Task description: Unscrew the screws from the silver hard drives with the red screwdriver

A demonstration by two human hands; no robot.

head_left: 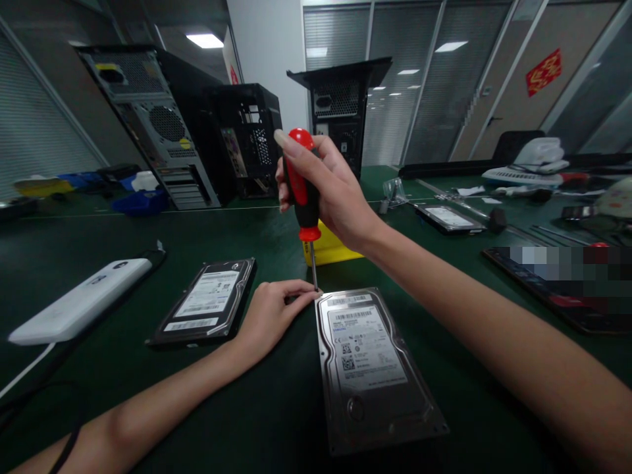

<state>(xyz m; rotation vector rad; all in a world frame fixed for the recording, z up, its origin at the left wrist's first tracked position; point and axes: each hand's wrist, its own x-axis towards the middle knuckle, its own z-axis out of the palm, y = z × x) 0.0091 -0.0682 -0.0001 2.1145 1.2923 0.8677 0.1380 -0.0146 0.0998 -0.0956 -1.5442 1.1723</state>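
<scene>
My right hand (340, 187) is closed around the red and black handle of a screwdriver (303, 187), its thumb near the red cap. The screwdriver stands nearly upright, its metal shaft reaching down to the far left corner of a silver hard drive (368, 349). That drive lies label side up in front of me. At the same corner, the thumb and forefinger of my left hand (274, 306) pinch together beside the screwdriver's tip. Whatever sits between those fingertips is too small to make out. Left of this hand lies a second hard drive (210, 299), black-edged with a white label.
A yellow object (333, 245) sits behind the screwdriver. To the left is a white power strip (83, 299). Computer cases (158, 125) stand along the back. Another hard drive (449, 217) and a dark flat device (553, 289) lie on the right of the green table (276, 408).
</scene>
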